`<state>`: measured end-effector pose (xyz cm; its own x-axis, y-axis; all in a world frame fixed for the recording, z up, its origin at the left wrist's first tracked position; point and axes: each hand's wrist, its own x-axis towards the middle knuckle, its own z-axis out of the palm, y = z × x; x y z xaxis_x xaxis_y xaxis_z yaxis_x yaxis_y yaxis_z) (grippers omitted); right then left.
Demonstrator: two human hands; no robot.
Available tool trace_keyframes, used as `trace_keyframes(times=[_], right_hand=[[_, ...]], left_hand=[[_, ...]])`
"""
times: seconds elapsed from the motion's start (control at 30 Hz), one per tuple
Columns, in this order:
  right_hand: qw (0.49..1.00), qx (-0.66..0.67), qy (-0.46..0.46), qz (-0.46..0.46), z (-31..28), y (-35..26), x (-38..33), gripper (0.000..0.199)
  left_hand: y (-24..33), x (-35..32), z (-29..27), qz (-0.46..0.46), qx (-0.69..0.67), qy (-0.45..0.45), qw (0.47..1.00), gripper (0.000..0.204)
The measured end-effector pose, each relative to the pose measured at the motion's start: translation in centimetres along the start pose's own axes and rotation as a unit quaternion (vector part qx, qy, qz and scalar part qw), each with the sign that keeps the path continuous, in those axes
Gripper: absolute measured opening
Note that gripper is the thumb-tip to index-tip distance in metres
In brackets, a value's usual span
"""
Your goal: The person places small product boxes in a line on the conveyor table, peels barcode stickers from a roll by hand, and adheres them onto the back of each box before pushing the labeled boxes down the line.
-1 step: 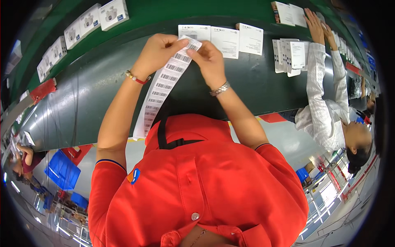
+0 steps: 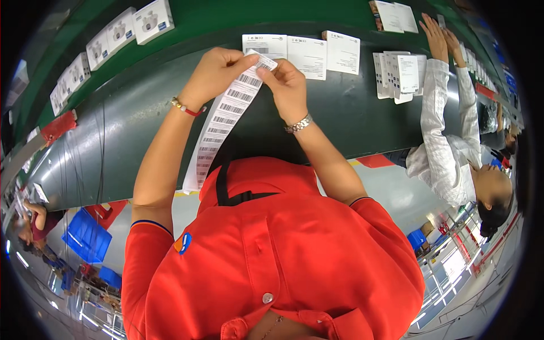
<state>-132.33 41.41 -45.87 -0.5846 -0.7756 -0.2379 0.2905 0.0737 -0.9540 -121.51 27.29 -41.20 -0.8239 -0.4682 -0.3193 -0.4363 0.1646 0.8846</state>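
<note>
A long white strip of barcode labels [image 2: 228, 107] hangs from my hands down toward my waist, its lower end curling near my left forearm. My left hand [image 2: 214, 73] pinches the strip's top end, thumb laid across it. At the right corner of that end, my right hand [image 2: 288, 85] is closed with thumb and finger on the label's edge; whether a label is peeling there I cannot tell. Just beyond my fingers lies a white box [image 2: 264, 41], partly covered by the strip. To its right are a second white box [image 2: 306, 56] and a third white box [image 2: 343, 54].
Several camera boxes [image 2: 153, 21] line the far left of the green workbench [image 2: 340, 119]. A group of upright white boxes [image 2: 407, 73] stands at the right, beside a co-worker's sleeve [image 2: 435, 107]. That person's hands [image 2: 435, 39] reach over the bench. A blue bin [image 2: 86, 235] is at lower left.
The boxes on the bench appear very slightly farther left in the picture. Both my hands keep their hold on the label strip.
</note>
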Motion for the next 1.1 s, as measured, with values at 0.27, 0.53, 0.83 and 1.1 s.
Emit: trace_keyframes(times=[0.27, 0.53, 0.83, 1.1], right_hand=[[0.995, 0.042, 0.027, 0.081, -1.7, -1.2, -0.4, 0.013], [0.887, -0.408, 0.147, -0.156, -9.5, -2.0, 4.8, 0.018], [0.841, -0.492, 0.16, -0.16, -9.1, -1.0, 5.1, 0.018], [0.711, -0.625, 0.236, -0.221, -9.1, -2.0, 4.9, 0.014]], left_hand=[[1.1, 0.6, 1.9, 0.045, -0.102, -0.061, 0.992, 0.024], [2.2, 1.3, 4.7, 0.037, 0.159, -0.063, 0.985, 0.025], [2.3, 2.8, 7.0, 0.13, 0.279, -0.055, 0.95, 0.019], [1.2, 3.7, 6.6, 0.148, 0.282, -0.045, 0.947, 0.021]])
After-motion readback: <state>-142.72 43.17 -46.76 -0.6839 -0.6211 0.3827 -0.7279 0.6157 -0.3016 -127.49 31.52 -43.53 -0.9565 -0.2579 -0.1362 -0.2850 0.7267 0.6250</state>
